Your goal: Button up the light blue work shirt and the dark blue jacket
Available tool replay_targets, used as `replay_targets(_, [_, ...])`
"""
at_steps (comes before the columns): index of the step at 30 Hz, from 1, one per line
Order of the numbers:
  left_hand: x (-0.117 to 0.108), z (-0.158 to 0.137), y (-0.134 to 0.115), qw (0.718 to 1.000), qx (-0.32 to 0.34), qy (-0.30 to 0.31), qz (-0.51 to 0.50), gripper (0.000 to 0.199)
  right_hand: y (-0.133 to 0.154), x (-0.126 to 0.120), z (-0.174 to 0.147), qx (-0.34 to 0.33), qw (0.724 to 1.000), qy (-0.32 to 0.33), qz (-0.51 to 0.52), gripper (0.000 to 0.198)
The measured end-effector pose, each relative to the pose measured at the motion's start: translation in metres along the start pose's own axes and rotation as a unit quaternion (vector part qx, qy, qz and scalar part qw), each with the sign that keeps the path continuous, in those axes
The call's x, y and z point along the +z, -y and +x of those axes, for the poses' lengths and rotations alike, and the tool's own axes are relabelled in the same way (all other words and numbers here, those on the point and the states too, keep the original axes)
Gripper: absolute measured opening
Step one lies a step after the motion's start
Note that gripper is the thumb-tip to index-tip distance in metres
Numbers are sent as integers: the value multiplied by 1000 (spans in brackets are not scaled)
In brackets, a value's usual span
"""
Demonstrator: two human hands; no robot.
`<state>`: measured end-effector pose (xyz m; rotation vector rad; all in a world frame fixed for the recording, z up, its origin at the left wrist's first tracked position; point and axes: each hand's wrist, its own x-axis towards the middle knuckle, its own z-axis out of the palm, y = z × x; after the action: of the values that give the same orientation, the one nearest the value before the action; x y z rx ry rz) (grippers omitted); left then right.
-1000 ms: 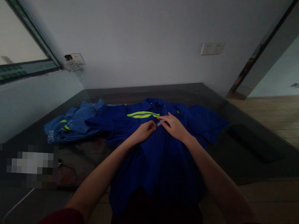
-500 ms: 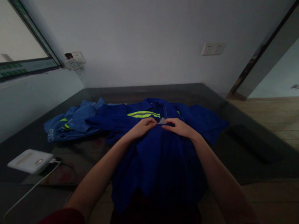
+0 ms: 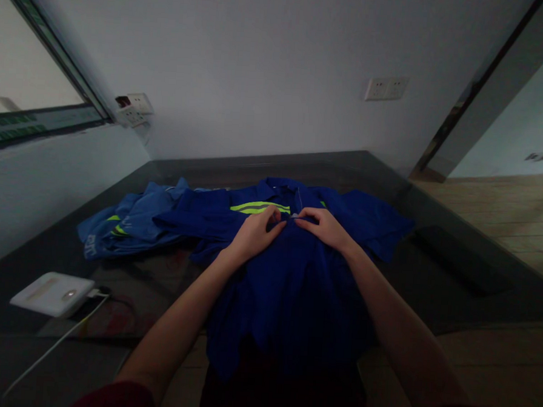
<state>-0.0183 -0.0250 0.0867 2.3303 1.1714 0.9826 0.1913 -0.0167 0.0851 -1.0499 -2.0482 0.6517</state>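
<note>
A dark blue work jacket with a yellow-green and grey reflective stripe lies spread across the dark table, its lower part hanging over the near edge. At the middle of its front opening, my left hand pinches the cloth edge between thumb and fingers. Close beside it, my right hand pinches the opposite edge. A small pale patch shows between the fingertips; I cannot make out what it is. The collar lies at the far side, toward the wall.
A lighter blue folded garment lies at the left, partly under the jacket's sleeve. Nearer sits a white box-shaped device with a cable plugged in. A long black object rests on the table at right. Sockets are on the wall.
My left hand has shifted slightly up, with its fingers more raised and curled at the jacket's opening. The pale patch between the hands shows less. My right hand has risen slightly.
</note>
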Motion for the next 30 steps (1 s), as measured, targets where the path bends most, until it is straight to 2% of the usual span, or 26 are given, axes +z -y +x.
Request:
replay_targets(4, [-2,4,8,992,-78,47,-83,16,-2,-2,0,5,997,-50,-50,21])
replay_targets(8, [-5,10,18,987,-105,36,-114,14,-6,-5,0,18,991,-98,-85,16])
replay_targets(11, [-6,13,23,989,-104,8,-102,14,-8,-5,1,24,987,-116,-107,15])
replay_targets(17, [-6,12,27,988,-126,-7,-88,17,-7,-1,0,28,986,-115,-121,16])
replay_targets(20, [-6,10,20,993,-96,-55,-48,17,-6,3,0,22,988,-103,-114,17])
replay_targets(22, [-5,7,11,995,-60,-63,-41,20,-5,6,-1,15,989,-93,-110,18])
replay_targets(27, [3,1,-7,997,16,42,-70,25,-2,13,-1,-4,996,-61,-70,24])
replay_targets(30, [9,0,-5,996,4,77,-54,23,-2,15,-1,-7,998,-38,-41,27])
